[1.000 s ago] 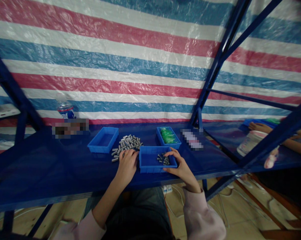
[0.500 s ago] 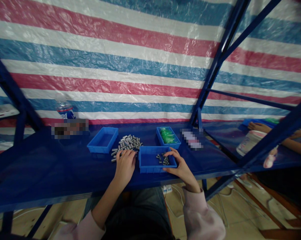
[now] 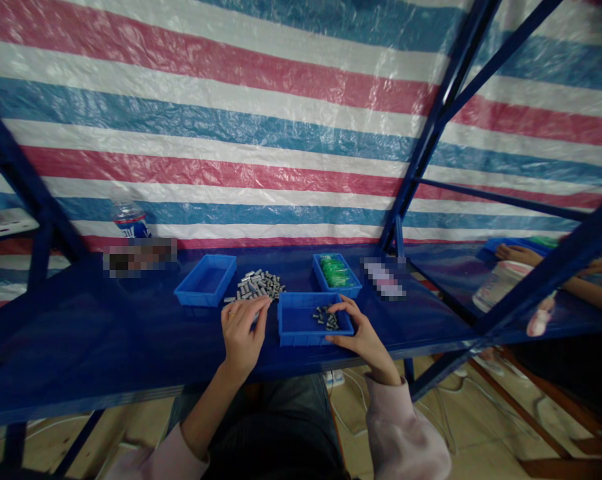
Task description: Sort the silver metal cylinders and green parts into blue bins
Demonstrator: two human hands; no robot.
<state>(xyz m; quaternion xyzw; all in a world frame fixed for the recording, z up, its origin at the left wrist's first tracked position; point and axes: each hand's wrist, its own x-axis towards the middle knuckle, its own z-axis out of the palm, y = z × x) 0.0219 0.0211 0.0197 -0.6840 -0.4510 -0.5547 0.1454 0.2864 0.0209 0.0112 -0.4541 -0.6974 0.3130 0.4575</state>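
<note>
My left hand (image 3: 243, 333) hovers over the table's near side, just left of the front blue plastic bin (image 3: 301, 339). Its thumb and fingertips come together; whatever may be between them is too small to make out. A loose pile of small grey metal cylinders (image 3: 257, 284) lies right behind that hand. My right hand (image 3: 361, 335) grips the right end of the front bin, thumb at the front wall and fingers over the inside. Small dark metal pieces (image 3: 327, 317) sit in the right half of this bin, by my fingertips.
A blue bin (image 3: 181, 293) with nothing visible inside stands left of the pile. Another bin (image 3: 348, 293) behind holds green pieces (image 3: 333, 271). A bottle (image 3: 131, 217) is at the back left. Blue posts (image 3: 433, 127) frame the table; another person's arm (image 3: 591, 297) shows at right.
My left hand has lifted and shifted slightly left, its fingers drawing away from the near edge of the pile. The pieces in the front bin lie slightly differently. My right hand stays put.
</note>
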